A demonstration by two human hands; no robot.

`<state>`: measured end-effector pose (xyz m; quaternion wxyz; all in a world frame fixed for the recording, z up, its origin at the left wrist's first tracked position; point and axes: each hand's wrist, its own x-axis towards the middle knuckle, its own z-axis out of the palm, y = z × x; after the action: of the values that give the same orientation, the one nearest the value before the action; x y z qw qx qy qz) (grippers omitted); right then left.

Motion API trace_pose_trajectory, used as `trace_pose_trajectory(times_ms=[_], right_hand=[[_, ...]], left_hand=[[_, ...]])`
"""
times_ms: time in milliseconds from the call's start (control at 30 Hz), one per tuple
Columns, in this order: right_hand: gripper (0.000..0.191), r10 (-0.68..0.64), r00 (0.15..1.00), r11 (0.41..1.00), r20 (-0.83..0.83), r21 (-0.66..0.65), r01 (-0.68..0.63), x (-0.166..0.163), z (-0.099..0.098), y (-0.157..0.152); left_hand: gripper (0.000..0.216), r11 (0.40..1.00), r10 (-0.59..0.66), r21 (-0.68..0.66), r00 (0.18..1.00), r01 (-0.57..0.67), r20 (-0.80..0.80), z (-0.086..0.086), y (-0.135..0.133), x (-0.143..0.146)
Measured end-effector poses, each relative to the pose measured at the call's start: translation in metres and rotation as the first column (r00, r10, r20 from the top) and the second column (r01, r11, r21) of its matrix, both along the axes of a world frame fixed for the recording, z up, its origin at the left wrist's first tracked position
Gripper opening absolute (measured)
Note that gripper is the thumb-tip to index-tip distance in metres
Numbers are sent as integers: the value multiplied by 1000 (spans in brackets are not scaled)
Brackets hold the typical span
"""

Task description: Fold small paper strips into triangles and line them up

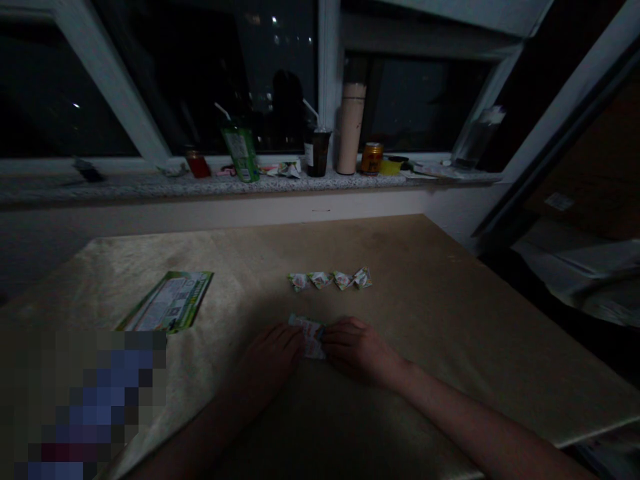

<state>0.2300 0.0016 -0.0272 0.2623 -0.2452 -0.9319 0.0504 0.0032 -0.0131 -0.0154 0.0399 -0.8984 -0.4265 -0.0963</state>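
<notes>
Paper between left hand, right hand — table middle (edges far)

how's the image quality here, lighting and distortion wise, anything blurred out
Head view: very dim and underexposed, night outside; the small printed folded paper between the left hand and right hand shows only as a pale patch, grip unclear; the white window frames splay from wide-angle distortion; a pixelated block masks the lower left corner.
</notes>
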Motion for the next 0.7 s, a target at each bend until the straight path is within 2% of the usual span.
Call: trace_pose_trajectory(times_ms=[133, 267, 433, 533, 700], right_hand=[[12, -11, 998, 992, -58, -123, 3, 7, 1, 4], [10, -102, 988, 963, -112, -261, 70, 9, 5, 7], [14, -272, 959, 894, -77, -389, 223, 5, 6, 10], [16, -325, 945, 869, -36, -407, 283, 2, 5, 11], [14, -373, 928, 862, -14, -374, 341, 1, 2, 11]], left_hand=[[35, 993, -95, -71, 995, 94, -10, 3, -5, -7], [46, 959, -225, -170, 974, 225, 16, 7, -3, -18], [53, 946, -236, -218, 971, 238, 34, 9, -2, -25], [56, 936, -236, -256, 971, 240, 44, 10, -3, -25], [72, 900, -282, -314, 953, 302, 107, 12, -5, -24]])
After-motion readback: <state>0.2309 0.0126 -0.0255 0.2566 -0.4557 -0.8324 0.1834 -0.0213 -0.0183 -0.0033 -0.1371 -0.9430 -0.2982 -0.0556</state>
